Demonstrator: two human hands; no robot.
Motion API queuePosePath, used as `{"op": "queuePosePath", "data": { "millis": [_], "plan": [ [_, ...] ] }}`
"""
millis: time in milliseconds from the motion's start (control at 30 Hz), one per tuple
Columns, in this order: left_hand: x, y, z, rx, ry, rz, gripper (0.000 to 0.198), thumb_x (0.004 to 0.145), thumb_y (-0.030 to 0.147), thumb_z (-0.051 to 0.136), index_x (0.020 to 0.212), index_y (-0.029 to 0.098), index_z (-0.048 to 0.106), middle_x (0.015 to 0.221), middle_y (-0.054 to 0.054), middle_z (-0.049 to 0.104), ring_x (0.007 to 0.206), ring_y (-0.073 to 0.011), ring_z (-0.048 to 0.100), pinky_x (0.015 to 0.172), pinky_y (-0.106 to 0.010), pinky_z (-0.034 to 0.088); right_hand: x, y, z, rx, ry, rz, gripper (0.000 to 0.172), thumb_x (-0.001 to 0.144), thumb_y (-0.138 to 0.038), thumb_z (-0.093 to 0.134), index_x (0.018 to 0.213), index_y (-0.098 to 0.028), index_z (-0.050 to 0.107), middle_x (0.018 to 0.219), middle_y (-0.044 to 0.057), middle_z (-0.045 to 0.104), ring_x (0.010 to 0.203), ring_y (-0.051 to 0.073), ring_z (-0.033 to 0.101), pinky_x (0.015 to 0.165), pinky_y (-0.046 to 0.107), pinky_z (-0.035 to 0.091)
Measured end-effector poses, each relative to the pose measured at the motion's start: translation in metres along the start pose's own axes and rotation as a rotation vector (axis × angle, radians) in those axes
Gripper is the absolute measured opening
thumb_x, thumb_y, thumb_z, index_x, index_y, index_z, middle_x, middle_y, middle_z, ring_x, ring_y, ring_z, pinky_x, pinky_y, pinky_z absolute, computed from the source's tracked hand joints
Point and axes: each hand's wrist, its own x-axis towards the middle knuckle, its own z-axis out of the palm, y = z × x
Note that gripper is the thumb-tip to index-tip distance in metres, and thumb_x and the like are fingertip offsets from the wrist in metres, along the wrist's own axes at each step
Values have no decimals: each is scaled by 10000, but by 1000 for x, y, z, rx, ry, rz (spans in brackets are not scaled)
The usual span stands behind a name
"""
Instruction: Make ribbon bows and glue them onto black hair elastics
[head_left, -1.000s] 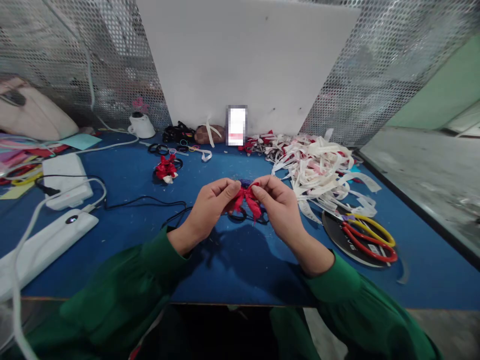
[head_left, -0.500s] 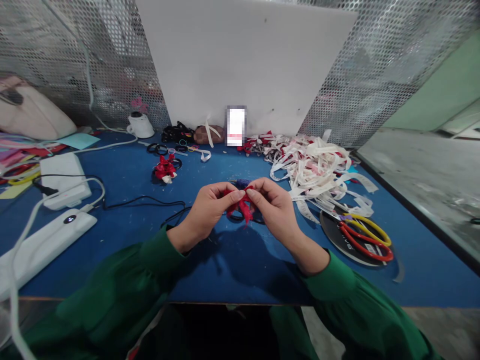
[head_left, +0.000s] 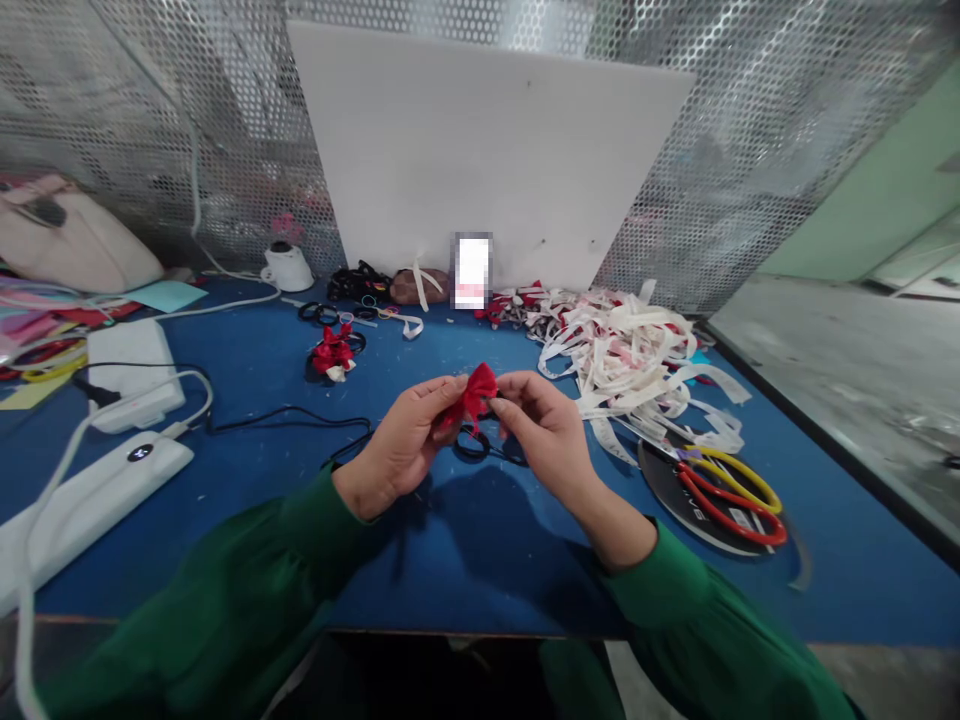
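Above the middle of the blue table I hold a red ribbon bow point(head_left: 478, 388) between both hands. My left hand point(head_left: 409, 430) is closed on its left part, thumb on top. With thumb and forefinger together, my right hand point(head_left: 546, 420) pinches the bow's right edge. Black elastic hair ties point(head_left: 471, 444) lie on the table just below the bow. Farther left on the table rests a small cluster of red bows point(head_left: 332, 350) with black bands and a pale bit of ribbon.
At the right is a heap of white ribbon strips point(head_left: 630, 350). Scissors with red and yellow handles point(head_left: 739, 490) lie on a black disc. A white power bank point(head_left: 97, 500) and cables are on the left. A phone point(head_left: 472, 272) leans against the white board point(head_left: 480, 150).
The bow has turned, so its loop now fans upward instead of its tails hanging down. My left hand has rolled over and moved slightly left. The view has tilted up a little.
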Motion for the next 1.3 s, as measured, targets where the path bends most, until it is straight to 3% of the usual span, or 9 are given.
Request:
{"op": "queuePosePath", "data": {
  "millis": [200,333,467,633,867,1100,1300],
  "plan": [
    [-2,2,1,19,-27,-40,453,685,560,829,703,132,682,619,-13,608,455,-47,367,435,-209,232,1,-2,-1,8,-3,24,194,831,-395,695,878,-208,667,746,-1,675,551,114,548,544,259,490],
    [-2,0,-1,90,-85,-29,392,722,490,830,693,126,686,620,-7,589,481,-48,369,442,-205,226,-1,-2,-1,-10,-22,21,184,845,-388,680,881,-208,665,711,-10,662,546,115,553,551,260,481],
    [-2,-2,-3,71,-79,-14,363,747,450,827,684,131,666,626,-1,590,508,-52,400,471,-190,287,-2,-1,0,-40,-12,11,155,860,-360,668,891,-209,660,678,-23,641,541,116,555,555,261,469],
    [-1,-2,-2,-14,-41,-46,354,680,420,882,681,138,667,612,4,598,526,-61,464,484,-172,341,-4,1,2,-57,-13,17,153,862,-359,670,912,-215,653,712,-14,653,558,127,559,569,275,458],
    [-1,-1,0,-54,-42,-83,470,718,587,803,789,130,722,711,-47,661,585,-91,550,431,-165,315,-5,4,2,-39,22,19,156,879,-361,656,898,-207,652,740,-11,657,555,112,549,550,256,439],
    [-1,-3,-2,32,-65,-54,350,719,441,846,695,126,695,669,-20,631,570,-70,493,484,-171,338,-5,0,3,-90,17,12,113,876,-320,648,884,-208,662,662,-31,613,542,114,542,542,251,427],
    [-2,-3,1,44,-90,5,434,734,542,811,703,122,706,654,-26,630,504,-53,428,448,-181,296,-7,2,5,-59,4,19,128,894,-339,631,872,-215,657,686,-20,629,567,125,547,561,265,435]
  ]
}}
